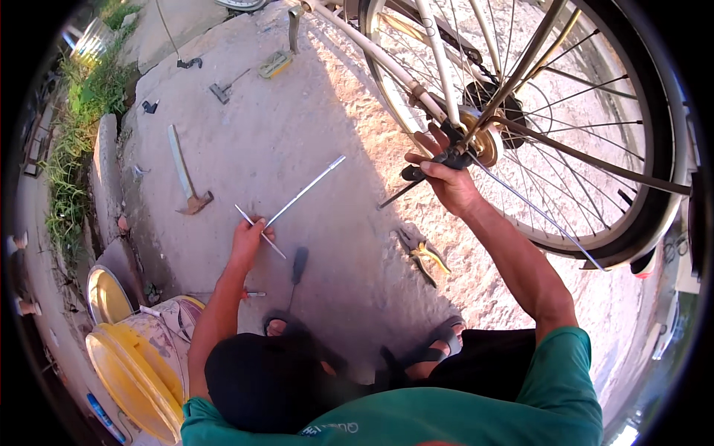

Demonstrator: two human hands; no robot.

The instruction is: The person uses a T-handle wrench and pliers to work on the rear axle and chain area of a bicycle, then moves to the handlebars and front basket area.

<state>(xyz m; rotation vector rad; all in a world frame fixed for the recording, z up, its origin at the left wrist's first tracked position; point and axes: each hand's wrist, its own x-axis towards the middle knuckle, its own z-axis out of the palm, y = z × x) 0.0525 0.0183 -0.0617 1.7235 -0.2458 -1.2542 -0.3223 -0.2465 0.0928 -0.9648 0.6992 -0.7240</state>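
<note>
My left hand [247,241] is closed around a silver T-handle socket wrench [306,187], held over the ground with its long shaft slanting up to the right. My right hand [448,184] is at the bicycle's rear hub, thumb pressed on a black part [448,157] beside the axle and fingers partly behind it. A thin dark rod [400,195] sticks out from there toward the lower left. The bicycle wheel [632,160] has a dark tyre and thin spokes. A brass-coloured round drum [487,141] sits at its hub, partly covered by frame tubes.
A hammer [181,167] lies at the left, and yellow-handled pliers [428,258] rest below my right hand. Near my feet is a dark-handled screwdriver [299,266]. Yellow buckets [119,372] stand at the lower left. A yellowish brush [275,64] lies farther off.
</note>
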